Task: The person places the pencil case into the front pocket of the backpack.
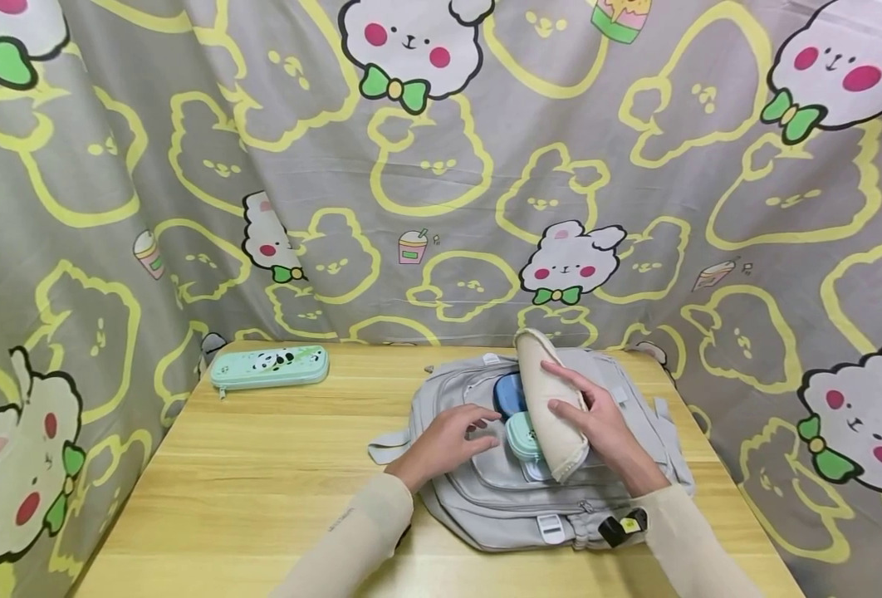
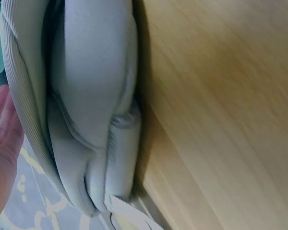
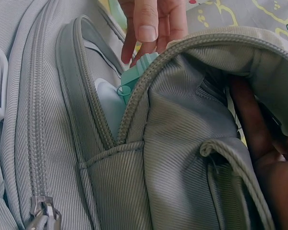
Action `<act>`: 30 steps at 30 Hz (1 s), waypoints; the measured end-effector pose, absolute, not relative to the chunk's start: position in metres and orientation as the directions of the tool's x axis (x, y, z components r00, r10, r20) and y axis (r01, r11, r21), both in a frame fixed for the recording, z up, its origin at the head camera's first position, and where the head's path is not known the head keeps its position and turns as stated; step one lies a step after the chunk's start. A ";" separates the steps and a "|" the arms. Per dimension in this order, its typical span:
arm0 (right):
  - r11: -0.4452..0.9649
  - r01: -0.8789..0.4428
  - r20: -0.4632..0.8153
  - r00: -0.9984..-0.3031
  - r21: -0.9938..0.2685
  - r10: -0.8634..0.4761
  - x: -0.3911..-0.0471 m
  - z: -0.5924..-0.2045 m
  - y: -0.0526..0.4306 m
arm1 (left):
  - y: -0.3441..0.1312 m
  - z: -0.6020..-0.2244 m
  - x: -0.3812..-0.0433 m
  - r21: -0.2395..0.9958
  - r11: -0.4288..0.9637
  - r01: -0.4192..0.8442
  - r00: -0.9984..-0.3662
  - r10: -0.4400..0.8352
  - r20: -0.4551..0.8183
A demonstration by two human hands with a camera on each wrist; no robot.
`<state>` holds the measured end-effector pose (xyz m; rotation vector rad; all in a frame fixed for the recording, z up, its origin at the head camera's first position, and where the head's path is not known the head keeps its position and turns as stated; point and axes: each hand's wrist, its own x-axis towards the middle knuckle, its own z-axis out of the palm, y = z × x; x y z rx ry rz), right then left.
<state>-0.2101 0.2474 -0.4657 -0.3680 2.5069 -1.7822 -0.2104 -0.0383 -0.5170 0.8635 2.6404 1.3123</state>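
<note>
Lying near the right edge of the table (image 1: 262, 498): gray backpack (image 1: 486, 498). Cream flap (image 1: 549, 436) tilted up, gripped by right hand (image 1: 607, 423). Left hand (image 1: 450, 438) loosely spread, near blue case (image 1: 510, 394) and mint case (image 1: 521, 436) at pocket opening.

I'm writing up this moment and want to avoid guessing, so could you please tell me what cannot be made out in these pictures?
Blue case: head view; partly hidden by the pale flap.
White object: right wrist view; lower part hidden by the pocket wall.
Left hand: left wrist view; cut off by the left edge.
Sleeve print: head view; too small to read.
</note>
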 end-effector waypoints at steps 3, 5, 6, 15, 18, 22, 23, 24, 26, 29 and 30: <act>0.312 -0.158 0.094 -0.973 -0.937 -0.212 -0.210 -0.465 0.248 | -0.045 -0.518 -0.211 0.748 0.494 0.443 -0.847 0.504 0.168; 0.312 -0.156 0.091 -0.973 -0.937 -0.212 -0.209 -0.465 0.248 | -0.050 -0.519 -0.211 0.743 0.507 0.436 -0.853 0.497 0.161; 0.311 -0.155 0.091 -0.973 -0.938 -0.212 -0.209 -0.465 0.248 | -0.053 -0.519 -0.212 0.741 0.513 0.433 -0.856 0.493 0.158; 0.310 -0.142 0.079 -0.975 -0.940 -0.209 -0.210 -0.465 0.248 | -0.084 -0.520 -0.216 0.727 0.519 0.450 -0.865 0.457 0.210; 0.312 -0.140 0.076 -0.975 -0.940 -0.208 -0.210 -0.465 0.247 | -0.097 -0.519 -0.218 0.711 0.534 0.456 -0.870 0.437 0.229; 0.303 -0.139 0.077 -0.975 -0.943 -0.208 -0.210 -0.465 0.248 | -0.113 -0.516 -0.219 0.689 0.560 0.459 -0.875 0.418 0.244; 0.300 -0.139 0.077 -0.975 -0.944 -0.209 -0.210 -0.465 0.248 | -0.117 -0.516 -0.219 0.686 0.566 0.458 -0.877 0.413 0.246; 0.297 -0.139 0.078 -0.975 -0.945 -0.210 -0.210 -0.465 0.248 | -0.120 -0.516 -0.220 0.679 0.574 0.458 -0.879 0.407 0.249; 0.293 -0.142 0.081 -0.974 -0.945 -0.212 -0.209 -0.466 0.248 | -0.127 -0.516 -0.220 0.678 0.581 0.450 -0.885 0.395 0.248; 0.295 -0.147 0.085 -0.973 -0.944 -0.213 -0.209 -0.466 0.247 | -0.138 -0.519 -0.220 0.678 0.596 0.430 -0.897 0.368 0.246; 0.298 -0.149 0.087 -0.973 -0.943 -0.212 -0.209 -0.466 0.247 | -0.142 -0.520 -0.220 0.675 0.602 0.426 -0.900 0.361 0.245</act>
